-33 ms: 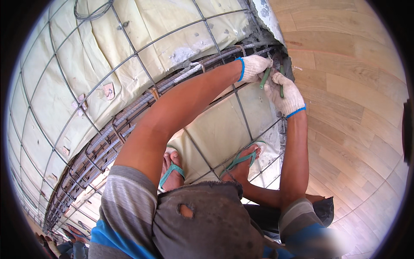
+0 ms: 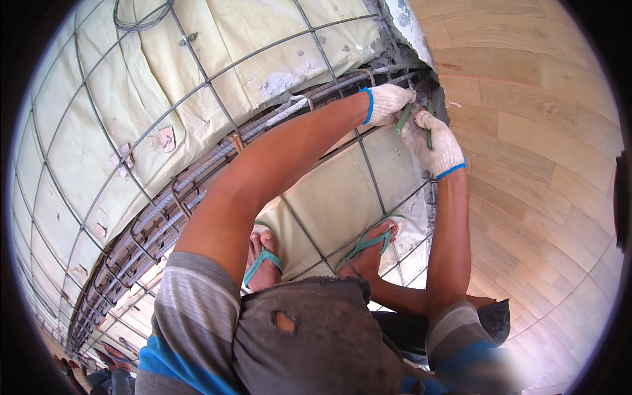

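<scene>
You cannot see the working end of the green-handled tool (image 2: 403,120); it lies concealed near your left grip (image 2: 391,104) and right grip (image 2: 438,146). What your left fingertips hold cannot be determined. Your left forearm (image 2: 263,168) covers part of the rebar bundle (image 2: 155,214). The upper edge cuts off the wire coil (image 2: 135,28). A blurred patch obscures your right sleeve (image 2: 454,336). The dark object (image 2: 620,197) at the right rim is cut off and unidentifiable.

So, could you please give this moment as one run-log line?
right hand: gloved, holding green-handled tool | left hand: gloved, beside tool, grip unclear | surroundings: steel mesh over pale sheeting
</scene>
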A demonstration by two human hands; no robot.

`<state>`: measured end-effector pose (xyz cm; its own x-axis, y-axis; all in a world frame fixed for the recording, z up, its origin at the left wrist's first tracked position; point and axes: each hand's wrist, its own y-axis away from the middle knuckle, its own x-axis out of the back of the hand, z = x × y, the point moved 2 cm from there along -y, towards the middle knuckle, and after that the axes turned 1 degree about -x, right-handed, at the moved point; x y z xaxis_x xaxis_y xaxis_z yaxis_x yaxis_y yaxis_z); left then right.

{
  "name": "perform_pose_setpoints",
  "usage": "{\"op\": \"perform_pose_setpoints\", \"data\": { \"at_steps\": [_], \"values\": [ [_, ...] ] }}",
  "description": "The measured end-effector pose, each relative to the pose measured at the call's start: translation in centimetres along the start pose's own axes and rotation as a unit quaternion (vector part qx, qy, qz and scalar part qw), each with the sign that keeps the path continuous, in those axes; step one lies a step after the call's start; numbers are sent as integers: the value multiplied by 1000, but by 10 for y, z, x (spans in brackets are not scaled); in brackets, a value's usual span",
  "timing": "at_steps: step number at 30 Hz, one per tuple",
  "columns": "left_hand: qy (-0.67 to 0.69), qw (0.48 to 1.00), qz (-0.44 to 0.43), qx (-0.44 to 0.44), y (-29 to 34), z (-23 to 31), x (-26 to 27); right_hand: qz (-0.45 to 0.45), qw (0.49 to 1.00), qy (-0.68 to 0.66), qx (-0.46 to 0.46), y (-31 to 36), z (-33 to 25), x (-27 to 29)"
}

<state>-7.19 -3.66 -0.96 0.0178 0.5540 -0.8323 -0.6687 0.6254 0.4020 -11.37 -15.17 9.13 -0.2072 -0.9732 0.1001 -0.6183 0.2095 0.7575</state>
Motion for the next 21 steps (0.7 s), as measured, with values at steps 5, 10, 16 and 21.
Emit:
{"op": "perform_pose_setpoints", "data": {
  "at_steps": [5, 10, 16, 21],
  "values": [
    [-16, 999, 7, -44, 7, 4, -5, -18, 999, 18, 32, -4, -2, 2],
    [-104, 990, 53, -85, 12, 13, -9, -105, 994, -14, 37, -9, -4, 8],
    [-318, 933, 107, -134, 18, 35, -25, -151, 980, -124, 42, -17, -1, 22],
    [-402, 896, 104, -160, 10, 31, -12, -108, 985, -119, 70, 20, 1, -23]
  ]
}}
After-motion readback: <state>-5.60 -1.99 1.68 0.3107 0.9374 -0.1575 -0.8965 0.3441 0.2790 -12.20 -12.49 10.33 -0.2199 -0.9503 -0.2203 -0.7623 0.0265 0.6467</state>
